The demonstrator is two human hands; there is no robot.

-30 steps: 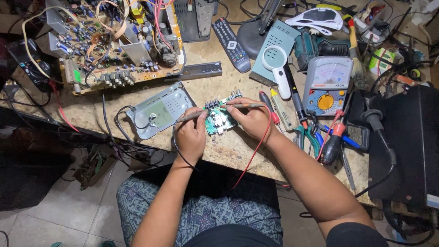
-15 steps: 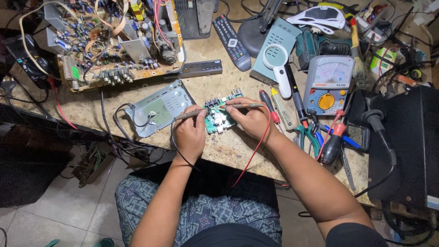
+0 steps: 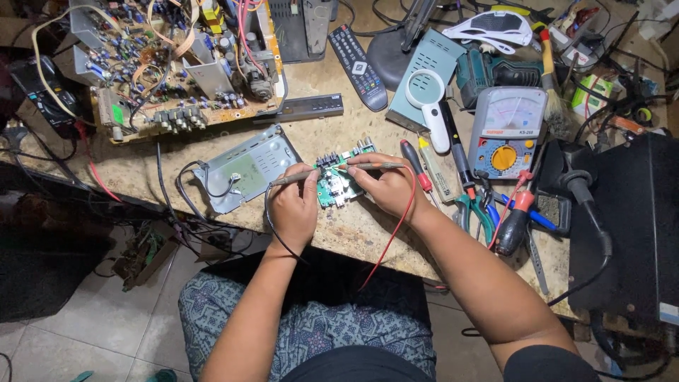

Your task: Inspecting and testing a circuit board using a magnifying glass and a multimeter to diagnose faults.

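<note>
Little is seen moved since the earlier frames: both hands are kept on the small green circuit board (image 3: 338,185), view only slightly shifted.

Left hand (image 3: 293,205) is clenched on a probe (image 3: 296,177) with black lead; right hand (image 3: 385,185) is clenched on a probe (image 3: 375,165) with red lead. Both tips are pressed to the board, which lies on the surface (image 3: 368,230) near the front edge. Probing is judged underway; the analog meter (image 3: 503,131) is left untouched.
</note>
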